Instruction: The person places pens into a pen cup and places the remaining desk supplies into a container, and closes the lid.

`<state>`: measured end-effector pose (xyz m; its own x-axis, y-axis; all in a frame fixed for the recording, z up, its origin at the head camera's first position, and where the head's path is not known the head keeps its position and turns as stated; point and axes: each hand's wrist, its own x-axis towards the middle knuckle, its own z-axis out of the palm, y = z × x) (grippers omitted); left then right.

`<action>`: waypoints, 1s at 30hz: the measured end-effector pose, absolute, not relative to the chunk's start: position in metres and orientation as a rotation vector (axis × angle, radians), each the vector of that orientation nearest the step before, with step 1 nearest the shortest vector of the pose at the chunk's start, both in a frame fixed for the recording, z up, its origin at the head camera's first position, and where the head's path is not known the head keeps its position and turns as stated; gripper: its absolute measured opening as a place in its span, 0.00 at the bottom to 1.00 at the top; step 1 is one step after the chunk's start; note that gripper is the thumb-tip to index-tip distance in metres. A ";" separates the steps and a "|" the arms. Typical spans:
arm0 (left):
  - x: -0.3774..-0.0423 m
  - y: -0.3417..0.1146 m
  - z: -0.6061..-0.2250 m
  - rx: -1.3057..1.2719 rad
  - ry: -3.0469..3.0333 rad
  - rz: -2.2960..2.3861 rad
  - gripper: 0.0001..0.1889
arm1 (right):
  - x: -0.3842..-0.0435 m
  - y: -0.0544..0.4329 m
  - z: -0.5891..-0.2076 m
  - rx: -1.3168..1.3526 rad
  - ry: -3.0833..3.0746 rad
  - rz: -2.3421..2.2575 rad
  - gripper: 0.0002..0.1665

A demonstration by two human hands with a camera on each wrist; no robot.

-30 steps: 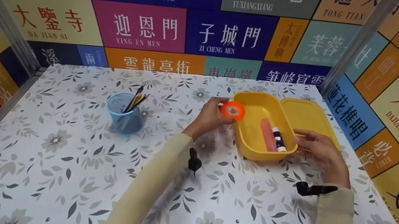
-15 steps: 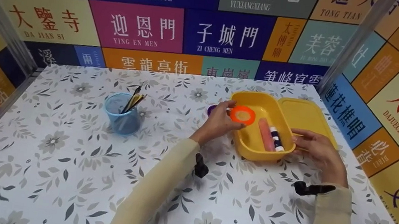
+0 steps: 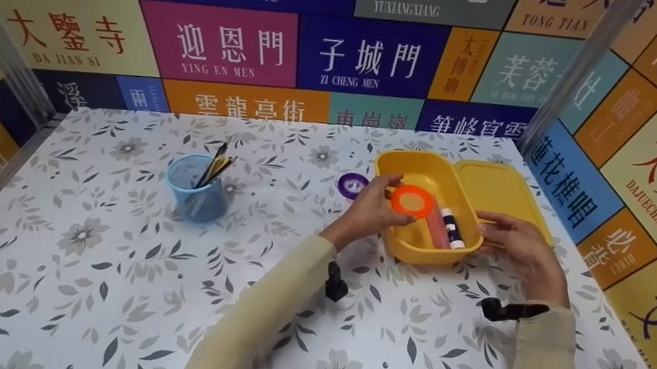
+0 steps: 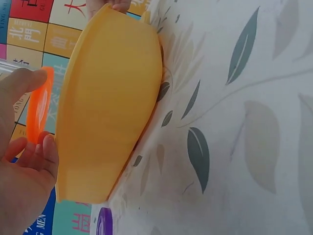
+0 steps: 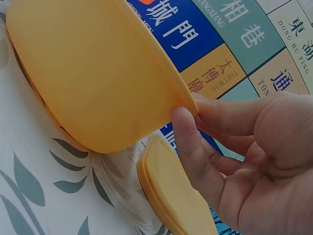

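An orange roll of tape [image 3: 412,202] hangs over the open yellow box [image 3: 420,257]. My left hand [image 3: 371,208] pinches it by its edge, thumb and fingers on opposite sides. In the left wrist view the orange roll [image 4: 40,105] stands just above the box rim, and the box interior is hidden. With thumb and fingers, my right hand [image 3: 517,247] grips the box rim at its right corner; the right wrist view shows the thumb on the outer wall [image 5: 107,73]. Inside the box lie a pink stick-shaped item [image 3: 437,227] and a dark blue and white glue stick [image 3: 452,228].
A purple roll of tape [image 3: 351,185] lies on the table left of the box. The yellow lid [image 3: 504,198] is behind the box to the right. A blue cup [image 3: 197,192] with several pens stands at left. Printed walls [image 3: 377,57] border the flowered table.
My left hand has carried the orange roll rightward, from the box's left rim to over its interior. The purple roll, mostly covered before, now shows. My right hand keeps its grip on the box.
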<state>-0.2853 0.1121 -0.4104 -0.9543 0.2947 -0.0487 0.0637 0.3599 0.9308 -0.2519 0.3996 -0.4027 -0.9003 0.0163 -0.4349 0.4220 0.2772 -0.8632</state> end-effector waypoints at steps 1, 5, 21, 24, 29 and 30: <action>-0.285 0.112 -0.410 0.342 2.419 1.631 0.45 | -0.252 0.400 -0.402 0.399 2.210 -1.655 0.36; -0.280 0.113 -0.408 0.421 2.462 1.585 0.44 | -0.254 0.400 -0.400 0.411 2.195 -1.647 0.37; -0.280 0.123 -0.409 0.528 2.486 1.530 0.44 | -0.250 0.400 -0.404 0.360 2.226 -1.693 0.37; -0.281 0.121 -0.410 0.550 2.483 1.518 0.43 | -0.251 0.400 -0.405 0.333 2.263 -1.665 0.37; -0.282 0.119 -0.410 0.557 2.472 1.503 0.42 | -0.252 0.399 -0.406 0.363 2.276 -1.635 0.37; -0.282 0.119 -0.410 0.556 2.469 1.502 0.42 | -0.253 0.399 -0.406 0.369 2.274 -1.635 0.37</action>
<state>-0.2819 0.1190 -0.4100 -0.9095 0.4149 0.0250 0.2130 0.4136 0.8852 -0.2526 0.3992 -0.4062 -0.9169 0.0249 -0.3983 0.3855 0.3134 -0.8678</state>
